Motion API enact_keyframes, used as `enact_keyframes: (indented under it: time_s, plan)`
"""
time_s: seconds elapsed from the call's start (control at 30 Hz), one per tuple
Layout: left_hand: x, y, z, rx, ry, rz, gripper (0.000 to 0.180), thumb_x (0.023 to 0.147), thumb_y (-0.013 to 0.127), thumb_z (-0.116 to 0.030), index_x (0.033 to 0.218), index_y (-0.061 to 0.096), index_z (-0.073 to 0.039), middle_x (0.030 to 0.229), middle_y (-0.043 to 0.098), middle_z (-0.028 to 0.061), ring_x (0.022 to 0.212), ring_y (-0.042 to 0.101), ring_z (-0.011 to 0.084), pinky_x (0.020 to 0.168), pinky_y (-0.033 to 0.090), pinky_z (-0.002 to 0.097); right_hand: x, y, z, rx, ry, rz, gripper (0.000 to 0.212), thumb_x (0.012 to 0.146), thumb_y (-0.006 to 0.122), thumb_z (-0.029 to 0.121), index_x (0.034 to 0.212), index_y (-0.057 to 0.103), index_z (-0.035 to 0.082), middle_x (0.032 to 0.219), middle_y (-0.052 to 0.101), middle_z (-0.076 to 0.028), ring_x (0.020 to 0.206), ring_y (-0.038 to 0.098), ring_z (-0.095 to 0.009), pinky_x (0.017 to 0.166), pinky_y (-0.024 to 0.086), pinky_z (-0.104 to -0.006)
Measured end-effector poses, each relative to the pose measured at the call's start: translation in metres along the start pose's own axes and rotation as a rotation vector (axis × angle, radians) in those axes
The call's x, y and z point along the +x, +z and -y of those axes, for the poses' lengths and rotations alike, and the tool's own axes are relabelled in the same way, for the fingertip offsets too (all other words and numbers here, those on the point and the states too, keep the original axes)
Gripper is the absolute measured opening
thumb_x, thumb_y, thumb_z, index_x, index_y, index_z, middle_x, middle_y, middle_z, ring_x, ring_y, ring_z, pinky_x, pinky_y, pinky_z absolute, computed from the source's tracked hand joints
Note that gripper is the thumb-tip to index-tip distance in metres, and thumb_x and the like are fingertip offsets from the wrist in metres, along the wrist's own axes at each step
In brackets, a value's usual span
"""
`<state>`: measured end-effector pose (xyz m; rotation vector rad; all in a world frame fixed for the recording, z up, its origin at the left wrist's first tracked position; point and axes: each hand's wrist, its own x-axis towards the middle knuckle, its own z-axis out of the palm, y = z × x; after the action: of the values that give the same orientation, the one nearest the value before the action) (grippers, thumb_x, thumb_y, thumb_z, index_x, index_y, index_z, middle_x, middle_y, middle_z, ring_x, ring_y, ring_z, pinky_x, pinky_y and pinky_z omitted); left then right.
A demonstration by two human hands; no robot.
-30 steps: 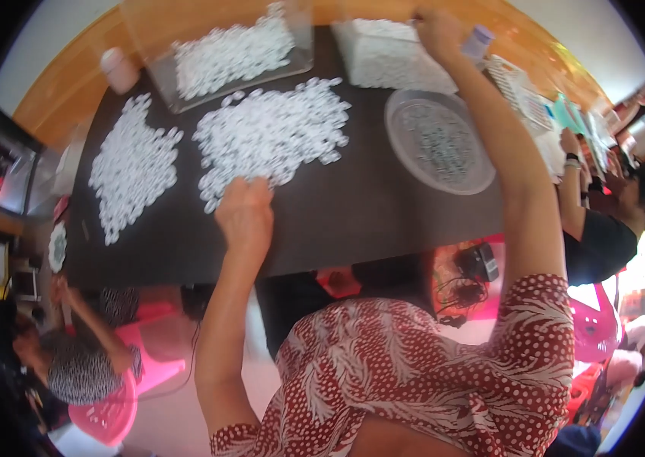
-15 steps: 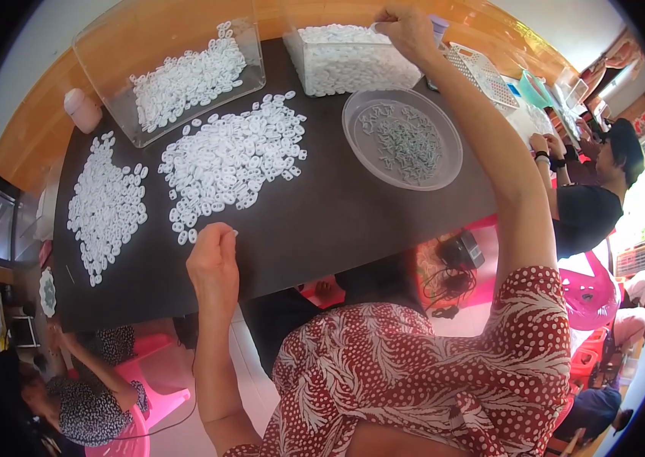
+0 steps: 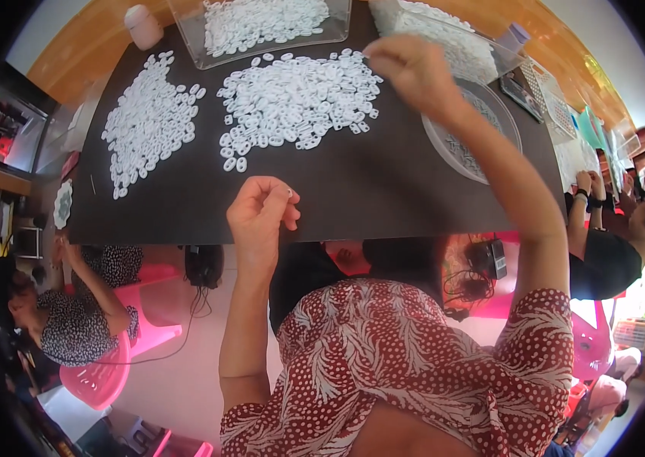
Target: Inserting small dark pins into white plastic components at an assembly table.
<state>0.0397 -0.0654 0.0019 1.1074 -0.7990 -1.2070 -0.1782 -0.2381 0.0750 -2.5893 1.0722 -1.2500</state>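
Note:
Close to the table's front edge, my left hand is closed in a pinch, thumb against fingers. A tiny pale bit shows at its fingertips, too small to name. Beyond it lies the middle pile of small white oval plastic pieces with holes. My right hand is over the table at that pile's right edge, smeared by motion; whether it holds a piece cannot be made out. Under my right forearm sits a round clear tray of small grey parts, partly hidden. Behind my right hand stands a clear box of white pieces.
A second white pile lies to the left. At the back are a clear bin with more pieces, a pinkish bottle and a phone-like dark object. People sit at left and right.
My right hand has come from above the clear box, where it pinched a white piece, down to the middle pile's right edge. My left hand stays pinched. The whole view has shifted.

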Motion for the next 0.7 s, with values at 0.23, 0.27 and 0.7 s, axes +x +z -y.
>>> enact_keyframes:
  time_s: [0.23,0.27,0.7]
  plan:
    - [-0.007,-0.003,0.005,0.024,0.067,-0.044,0.007,0.088,0.056,-0.006,0.092,0.059,0.0,0.072,0.056,0.0021,0.054,0.048,0.0052,0.048,0.039,0.0189,-0.043,0.067,0.036,0.243,0.157,0.118,0.01,0.073,0.063,0.006,0.081,0.068,0.005,0.075,0.064,-0.013,0.076,0.06,-0.03,0.07,0.047,-0.0369]
    - [-0.008,-0.004,0.007,0.047,0.059,-0.037,0.01,0.089,0.057,-0.007,0.095,0.061,0.0,0.073,0.057,0.0014,0.056,0.049,0.0047,0.049,0.039,0.0182,-0.044,0.073,0.04,0.217,0.145,0.111,0.01,0.072,0.062,0.005,0.08,0.068,0.005,0.074,0.063,-0.013,0.076,0.059,-0.03,0.07,0.047,-0.0372]
    - [-0.011,-0.013,0.021,-0.048,0.126,-0.005,0.02,0.088,0.061,-0.009,0.105,0.06,0.001,0.081,0.058,0.002,0.065,0.052,0.0062,0.056,0.042,0.0175,-0.032,0.12,0.059,-0.092,-0.292,0.184,0.009,0.065,0.061,-0.001,0.07,0.061,0.006,0.073,0.053,-0.009,0.073,0.051,-0.027,0.061,0.044,-0.0361]
